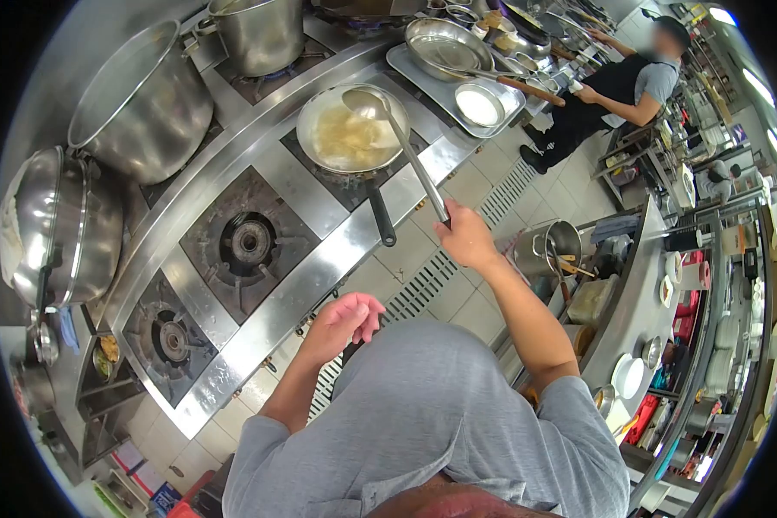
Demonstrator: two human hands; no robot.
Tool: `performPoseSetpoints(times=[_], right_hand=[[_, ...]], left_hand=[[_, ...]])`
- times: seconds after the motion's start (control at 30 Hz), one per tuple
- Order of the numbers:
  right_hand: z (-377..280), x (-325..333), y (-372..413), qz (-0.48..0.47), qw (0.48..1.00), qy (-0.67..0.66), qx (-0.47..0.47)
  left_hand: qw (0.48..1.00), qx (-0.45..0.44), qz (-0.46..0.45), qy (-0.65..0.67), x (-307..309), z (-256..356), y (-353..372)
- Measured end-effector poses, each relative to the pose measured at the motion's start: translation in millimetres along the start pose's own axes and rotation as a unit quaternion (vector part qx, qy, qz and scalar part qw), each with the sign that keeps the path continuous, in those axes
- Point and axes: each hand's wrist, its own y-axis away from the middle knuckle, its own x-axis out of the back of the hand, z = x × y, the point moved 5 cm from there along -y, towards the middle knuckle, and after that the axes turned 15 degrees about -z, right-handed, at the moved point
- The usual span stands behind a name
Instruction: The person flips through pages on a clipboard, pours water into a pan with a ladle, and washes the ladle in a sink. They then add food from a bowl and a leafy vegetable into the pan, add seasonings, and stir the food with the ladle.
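My right hand (470,238) is wrapped around the end of a long metal ladle handle. The ladle (416,164) reaches forward over the stove, its round bowl at the upper side of the frying pan. In that pan (306,129), pale yellowish food with liquid covers the bottom; the pan sits on a burner with its black handle (380,216) pointing toward me. My left hand (347,325) hovers in front of my body near the stove's front edge, fingers loosely curled, thumb apart, nothing in it.
Large steel pots (151,104) stand along the back of the stove. Two bare burners (249,242) lie left of the pan. A metal tray (492,129) at right bears a skillet and white bowl. Another person (617,95) stands beyond it. A counter with dishes (628,377) runs behind my right arm.
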Motion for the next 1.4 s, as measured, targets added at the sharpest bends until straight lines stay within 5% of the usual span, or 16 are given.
performPoseSetpoints(times=[0.33,0.4,0.43,0.5,0.6,0.63,0.7,0.77,0.83,1.1,1.2,1.3,1.4], right_hand=[[8.0,0.4,10.6,-0.004,0.998,-0.066,0.022],[9.2,-5.9,20.6,-0.077,0.946,-0.313,-0.023],[27.9,-30.3,7.3,-0.051,0.910,-0.411,0.028],[8.0,-16.0,39.1,-0.126,0.859,-0.496,-0.011],[-6.6,-33.8,56.0,-0.084,0.829,-0.548,0.072],[-15.9,-37.3,65.6,-0.077,0.765,-0.630,0.106],[-23.3,-41.4,78.9,-0.044,0.773,-0.619,0.130],[-30.4,-35.7,99.6,-0.018,0.779,-0.608,0.152],[-26.2,-31.4,118.9,-0.020,0.791,-0.590,0.158],[14.3,-18.3,228.4,0.074,0.935,-0.308,0.161],[70.3,-49.7,297.9,0.157,0.920,-0.334,0.129],[150.6,-105.9,410.4,0.364,0.852,-0.374,0.034],[193.5,-158.8,575.9,0.510,0.795,-0.267,-0.193]], left_hand=[[0.999,-0.027,0.004,-0.029,2.8,-1.9,-44.3],[0.998,-0.032,-0.012,-0.045,-1.6,-2.1,-58.6],[0.998,-0.030,-0.008,-0.046,-0.2,-5.3,-66.6],[0.997,-0.027,0.014,-0.072,1.4,-11.6,-80.0],[0.999,-0.032,-0.021,0.011,-6.5,-9.9,-100.9],[0.995,-0.049,-0.080,0.021,4.4,-18.9,-111.4],[0.953,-0.063,-0.258,0.144,-5.2,-5.9,-126.7],[0.993,0.003,-0.033,0.117,-38.3,9.3,-130.4],[0.980,-0.013,-0.153,0.126,-30.4,11.9,-134.9],[0.984,0.000,-0.165,0.066,-115.7,-4.4,-142.2],[0.978,0.023,-0.202,0.043,-130.1,-23.4,-137.5],[0.984,0.061,-0.165,0.041,-153.7,-39.1,-121.7],[0.972,0.103,-0.187,0.095,-180.6,-53.7,-107.3]])
